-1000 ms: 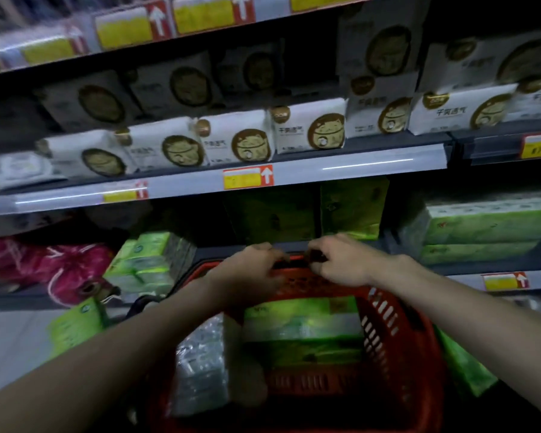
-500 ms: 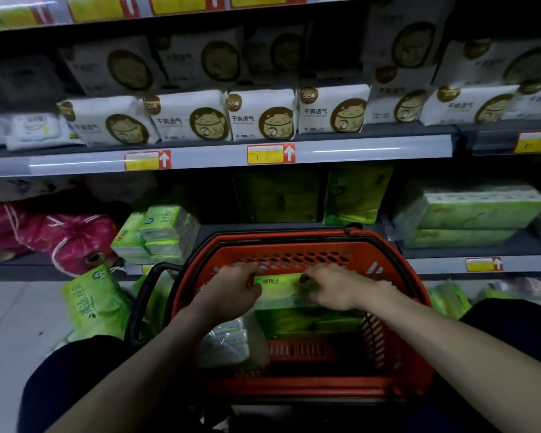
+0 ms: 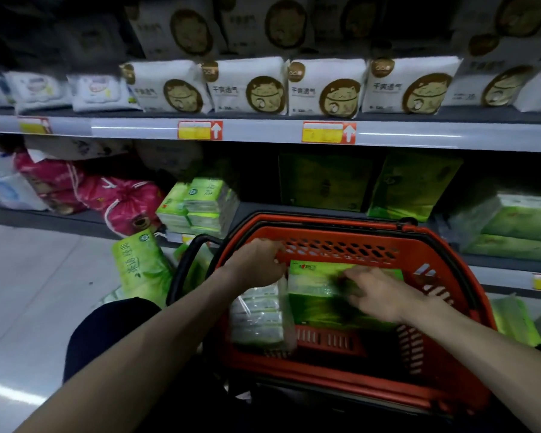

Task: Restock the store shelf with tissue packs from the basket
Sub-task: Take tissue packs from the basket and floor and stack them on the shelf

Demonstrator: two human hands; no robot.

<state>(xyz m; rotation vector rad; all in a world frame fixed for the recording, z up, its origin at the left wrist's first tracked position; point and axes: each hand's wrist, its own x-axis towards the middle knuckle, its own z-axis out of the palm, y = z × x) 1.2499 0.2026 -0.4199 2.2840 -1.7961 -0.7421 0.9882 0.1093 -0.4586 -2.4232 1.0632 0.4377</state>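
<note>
My left hand [image 3: 256,267] and right hand [image 3: 378,295] rest loosely spread on the green plastic-wrapped tissue pack [image 3: 316,285] in the red plastic basket [image 3: 341,248]; light, squashy, slippery film, so I'd grip both ends.

The lower shelf [image 3: 263,210] bears stacked green tissue packs [image 3: 205,204] and pink bundles [image 3: 128,201].

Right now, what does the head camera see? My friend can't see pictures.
Two bare hands, left hand and right hand, reach into a red basket onto a green tissue pack. Behind stands a store shelf with white and green packs.
</note>
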